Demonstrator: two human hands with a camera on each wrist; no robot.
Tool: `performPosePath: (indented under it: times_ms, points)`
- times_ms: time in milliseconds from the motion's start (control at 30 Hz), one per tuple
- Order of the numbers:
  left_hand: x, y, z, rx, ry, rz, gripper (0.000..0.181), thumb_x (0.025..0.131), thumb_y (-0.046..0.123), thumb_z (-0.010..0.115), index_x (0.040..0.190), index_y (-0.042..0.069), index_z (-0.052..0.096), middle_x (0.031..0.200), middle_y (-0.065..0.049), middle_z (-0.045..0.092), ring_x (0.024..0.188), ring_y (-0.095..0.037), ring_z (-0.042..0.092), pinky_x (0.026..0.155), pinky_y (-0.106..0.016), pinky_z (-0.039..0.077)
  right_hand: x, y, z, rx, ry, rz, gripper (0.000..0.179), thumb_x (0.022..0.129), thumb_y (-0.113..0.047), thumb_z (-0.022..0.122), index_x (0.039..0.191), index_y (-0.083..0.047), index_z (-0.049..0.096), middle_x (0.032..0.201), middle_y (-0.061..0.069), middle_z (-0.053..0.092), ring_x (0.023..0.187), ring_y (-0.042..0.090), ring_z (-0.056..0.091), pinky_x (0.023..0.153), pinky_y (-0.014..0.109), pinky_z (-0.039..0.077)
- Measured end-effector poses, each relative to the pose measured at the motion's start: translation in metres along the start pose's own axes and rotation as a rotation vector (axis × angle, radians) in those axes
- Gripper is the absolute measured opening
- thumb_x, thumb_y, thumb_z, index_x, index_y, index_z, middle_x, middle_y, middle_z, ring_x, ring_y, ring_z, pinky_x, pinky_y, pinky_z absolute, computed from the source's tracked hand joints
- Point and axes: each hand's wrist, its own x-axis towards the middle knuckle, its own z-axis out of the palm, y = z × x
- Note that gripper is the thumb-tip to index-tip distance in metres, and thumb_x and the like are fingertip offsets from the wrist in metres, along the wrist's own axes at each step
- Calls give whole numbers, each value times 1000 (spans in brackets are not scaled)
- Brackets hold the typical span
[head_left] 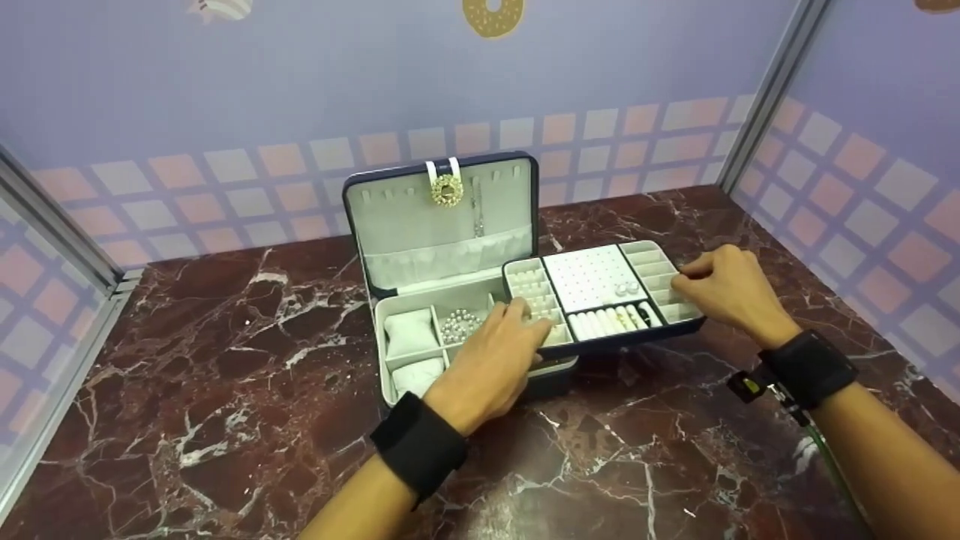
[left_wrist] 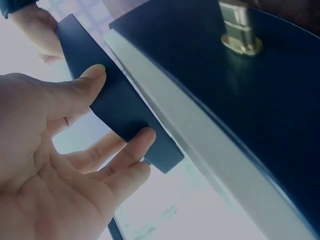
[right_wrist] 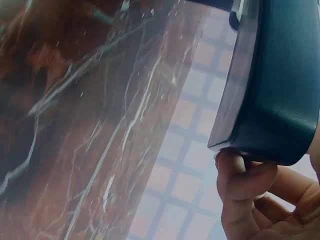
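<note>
An open dark blue jewelry box (head_left: 405,229) stands with its lid raised. A compartment tray (head_left: 585,274) is out over the box's right part and reaches past its right side. My left hand (head_left: 491,356) grips the tray's left end; the left wrist view shows thumb and fingertips against its dark blue side (left_wrist: 112,100). At the far end, my right hand (head_left: 727,289) pinches the tray's right edge, with bent fingers under its corner (right_wrist: 270,145) in the right wrist view. Rings (head_left: 630,319) sit in the tray's ring slots, and earrings (head_left: 626,288) are on its perforated panel.
In the box base lie a pearl bracelet (head_left: 459,326) and two white cushions, one the upper cushion (head_left: 409,332). A gold brooch-like ornament (head_left: 447,191) and a necklace (head_left: 478,214) hang at the lid. A marble-patterned table (head_left: 247,420) meets patterned walls behind.
</note>
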Motion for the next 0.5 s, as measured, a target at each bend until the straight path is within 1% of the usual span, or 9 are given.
performPosePath:
  times_ms: [133,200,267,367,500]
  points:
    - [-9,-6,-4,-68,-8,-39,14,94,0,62,100,12,61,114,-7,56,101,-22,53,86,-31,56,-1,-8,5,16,-6,-5,28,88,-21,66,106,-4,80,106,24,76,77,23,66,60,25,49]
    - [-14,-9,-6,-95,-11,-56,11,95,3,63,95,13,58,111,-5,55,100,-20,52,85,-30,56,-2,-13,7,28,-13,-10,29,88,-21,66,107,-3,79,106,24,76,75,21,67,60,26,51]
    - [-19,-12,-8,-105,-5,-62,9,96,7,64,93,13,57,109,-4,55,99,-20,52,86,-31,55,-3,-18,10,38,-19,-18,30,88,-20,66,108,-1,78,106,26,75,72,20,67,59,26,51]
    - [-28,-17,-11,-119,8,-66,11,96,15,67,91,12,58,105,-3,55,96,-19,51,85,-31,54,-4,-26,15,49,-6,-34,30,87,-18,66,108,2,77,105,27,75,69,20,67,58,25,51]
    - [-40,-24,-16,-142,27,-87,12,96,15,67,90,12,58,103,-1,54,94,-17,49,82,-29,54,-4,-38,24,66,-4,-51,28,86,-15,65,105,2,78,100,25,77,65,20,65,56,25,50]
